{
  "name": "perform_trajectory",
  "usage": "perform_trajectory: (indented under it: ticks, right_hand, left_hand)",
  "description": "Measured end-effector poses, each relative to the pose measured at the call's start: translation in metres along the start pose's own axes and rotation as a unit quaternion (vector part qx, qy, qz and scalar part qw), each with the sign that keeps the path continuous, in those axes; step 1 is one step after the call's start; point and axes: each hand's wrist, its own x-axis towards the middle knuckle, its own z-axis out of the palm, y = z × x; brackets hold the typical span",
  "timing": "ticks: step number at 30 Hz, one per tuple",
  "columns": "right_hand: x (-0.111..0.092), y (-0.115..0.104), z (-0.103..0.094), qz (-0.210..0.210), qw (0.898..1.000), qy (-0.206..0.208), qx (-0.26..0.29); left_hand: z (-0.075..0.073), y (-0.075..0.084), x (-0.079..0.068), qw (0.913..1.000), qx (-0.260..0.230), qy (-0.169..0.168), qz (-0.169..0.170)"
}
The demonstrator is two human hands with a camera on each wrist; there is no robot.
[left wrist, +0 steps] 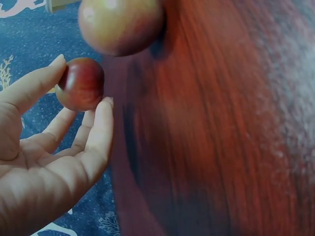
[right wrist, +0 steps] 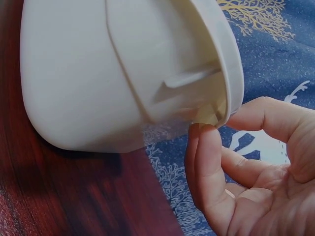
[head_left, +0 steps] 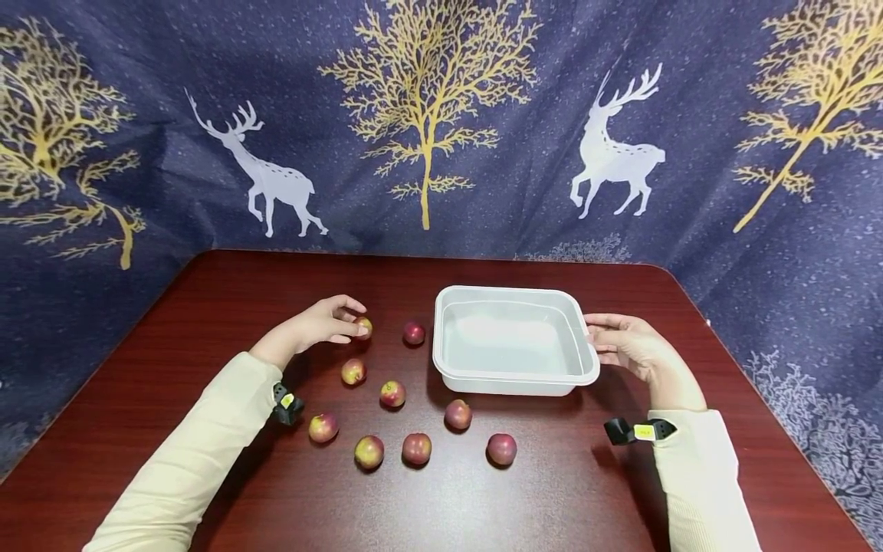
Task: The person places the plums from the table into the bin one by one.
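My left hand (head_left: pixel 319 323) is at the far left part of the table, thumb and fingertips pinching a red-and-yellow plum (head_left: pixel 364 329). Seen from the left wrist, that plum (left wrist: pixel 82 83) sits between thumb and fingers, its lower side tinged yellow. My right hand (head_left: pixel 636 346) grips the right rim of a white rectangular plastic tub (head_left: pixel 517 384). In the right wrist view, the thumb lies over the rim of the tub (right wrist: pixel 74 73) and the fingers bend up under it. The tub stands upright with nothing inside. Nearest to the left hand are a dark red plum (head_left: pixel 414 333) and a yellowish-red plum (head_left: pixel 354 372).
Several more plums lie scattered in front of the tub, among them a yellow-red plum (head_left: pixel 369 452) and a dark plum (head_left: pixel 501 449). The dark red wooden table (head_left: pixel 552 498) ends at a blue cloth backdrop (head_left: pixel 483 192) printed with deer and trees.
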Motion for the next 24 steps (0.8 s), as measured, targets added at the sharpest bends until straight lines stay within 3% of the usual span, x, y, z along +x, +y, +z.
perform_trajectory:
  ticks: [8, 15, 24]
  right_hand:
    - [-0.001, 0.000, 0.000, 0.005, 1.000, 0.004, -0.007]
    - [0.001, -0.002, 0.003, 0.027, 0.999, 0.025, -0.030]
    - [0.000, -0.001, 0.004, 0.039, 0.999, 0.030, -0.021]
  left_hand:
    - [0.000, 0.003, -0.004, 0.9977, -0.066, -0.014, -0.009]
    - [-0.002, 0.012, -0.008, 0.9965, -0.081, -0.005, -0.023]
    - [0.002, 0.026, -0.012, 0.9946, -0.101, -0.008, -0.024]
